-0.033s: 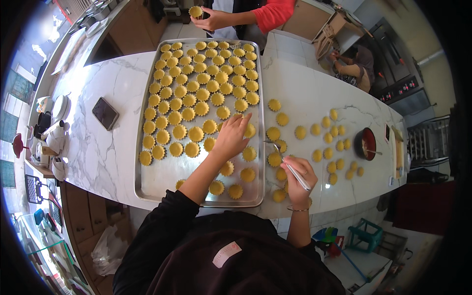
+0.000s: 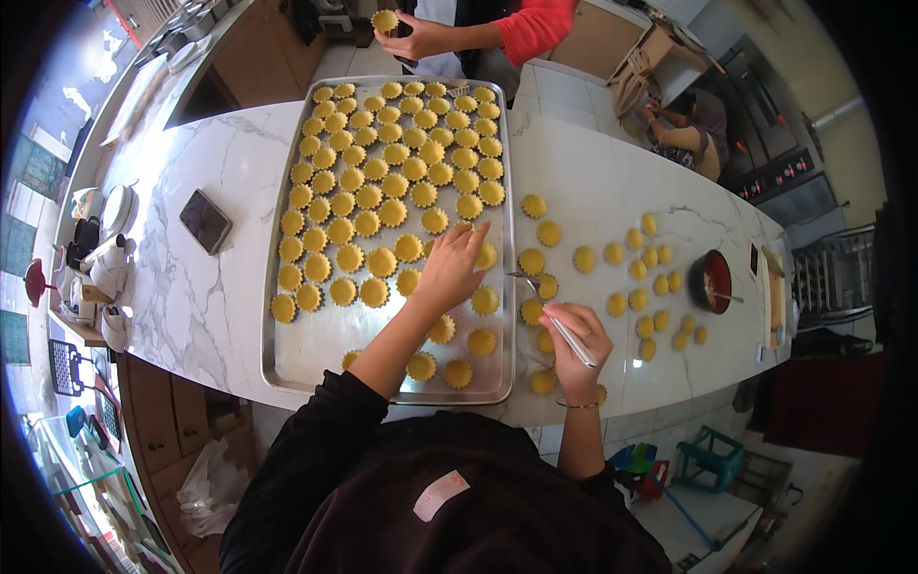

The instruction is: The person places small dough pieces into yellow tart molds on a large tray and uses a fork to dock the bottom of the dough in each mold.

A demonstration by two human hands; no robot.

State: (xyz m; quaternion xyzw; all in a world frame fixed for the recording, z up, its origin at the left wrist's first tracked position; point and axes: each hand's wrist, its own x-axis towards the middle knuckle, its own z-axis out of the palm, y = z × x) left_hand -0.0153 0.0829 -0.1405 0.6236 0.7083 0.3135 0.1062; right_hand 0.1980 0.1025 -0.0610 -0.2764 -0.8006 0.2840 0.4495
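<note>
My left hand (image 2: 449, 268) reaches over a large metal baking tray (image 2: 316, 368), its fingers stretched out. The fingertips lie at a yellow tart shell (image 2: 461, 228) that they partly cover. Many fluted tart shells (image 2: 381, 261) stand in the tray, in rows toward its far end and more loosely at the near end. Beside the tray's right edge, my right hand (image 2: 579, 349) is closed around the light handle of a fork (image 2: 524, 277). Its metal tines point left, just above several yellow pieces (image 2: 532, 261) on the marble table.
Round dough pieces (image 2: 638, 271) lie farther right, near a red-and-black bowl (image 2: 712, 277) with a spoon. A phone (image 2: 205, 221) rests left of the tray. Across the table a co-worker's hand (image 2: 411, 38) holds a tart shell; another person (image 2: 698, 129) is low at the far right.
The fork and my right hand have shifted very slightly to the left. The co-worker's hand with its shell has moved a little to the right. My left hand stays in place.
</note>
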